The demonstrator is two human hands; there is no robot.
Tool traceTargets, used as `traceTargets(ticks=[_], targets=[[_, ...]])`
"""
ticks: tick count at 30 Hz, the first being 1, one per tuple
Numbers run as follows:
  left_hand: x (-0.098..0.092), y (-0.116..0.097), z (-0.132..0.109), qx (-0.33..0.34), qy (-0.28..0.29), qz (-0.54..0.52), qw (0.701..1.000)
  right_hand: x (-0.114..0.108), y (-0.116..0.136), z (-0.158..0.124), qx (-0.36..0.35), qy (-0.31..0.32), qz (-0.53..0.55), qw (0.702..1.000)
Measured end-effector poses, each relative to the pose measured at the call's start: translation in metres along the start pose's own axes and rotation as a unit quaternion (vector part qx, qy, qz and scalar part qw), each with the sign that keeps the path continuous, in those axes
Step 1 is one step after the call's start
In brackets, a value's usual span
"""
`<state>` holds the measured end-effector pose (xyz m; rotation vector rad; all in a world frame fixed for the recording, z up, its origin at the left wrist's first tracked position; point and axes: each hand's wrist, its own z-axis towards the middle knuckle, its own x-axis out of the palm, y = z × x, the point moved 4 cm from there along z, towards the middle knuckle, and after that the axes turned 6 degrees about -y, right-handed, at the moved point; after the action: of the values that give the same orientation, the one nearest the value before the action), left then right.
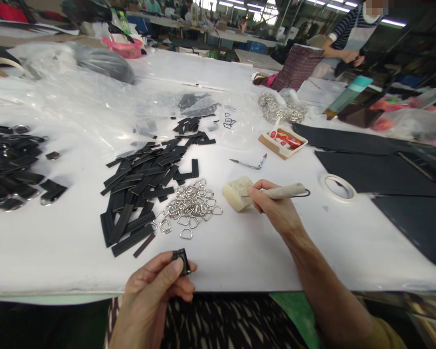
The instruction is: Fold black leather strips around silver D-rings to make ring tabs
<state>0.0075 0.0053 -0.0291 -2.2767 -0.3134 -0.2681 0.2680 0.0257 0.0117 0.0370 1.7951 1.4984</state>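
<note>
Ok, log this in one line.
left hand: pinching folded black strap; right hand: holding beige pen-shaped tool at yellowish block; silver metal D-rings: piled

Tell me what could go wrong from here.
The left hand pinches a small folded black strip near the edge of the white table; it might slip and drop. The right hand holds a pale pen-shaped tool at a yellowish waxy block, which no hand steadies, so it could slide. The loose silver metal D-rings could scatter if brushed.

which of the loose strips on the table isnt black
The thin brownish-red strip, the one nearest the left hand; the other strips are black and look wider.
</note>
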Motion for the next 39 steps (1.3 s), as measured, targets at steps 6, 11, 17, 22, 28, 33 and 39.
traceTargets(ticks=[6,11,17,22,28,33,39], targets=[[0.002,-0.002,-0.002,0.009,0.014,-0.008,1.0,-0.002,0.005,-0.003,-0.003,0.003,0.006,1.0],[0.002,-0.004,-0.006,0.024,0.033,-0.037,0.999,-0.014,0.017,-0.013,-0.006,-0.036,0.055,0.998],[0.001,-0.002,-0.007,0.037,0.05,-0.049,0.997,-0.002,0.03,-0.038,-0.019,0.033,0.271,0.962],[0.0,0.001,-0.007,0.034,0.05,-0.064,0.996,0.033,0.036,-0.065,0.017,0.149,0.333,0.931],[0.001,0.0,-0.008,0.038,0.056,-0.068,0.995,0.062,0.038,-0.08,0.041,0.239,0.359,0.902],[0.001,0.0,-0.009,0.038,0.062,-0.078,0.994,0.069,0.038,-0.083,0.046,0.251,0.362,0.897],[0.001,0.001,-0.009,0.032,0.07,-0.085,0.993,0.073,0.037,-0.085,0.039,0.258,0.35,0.9]])
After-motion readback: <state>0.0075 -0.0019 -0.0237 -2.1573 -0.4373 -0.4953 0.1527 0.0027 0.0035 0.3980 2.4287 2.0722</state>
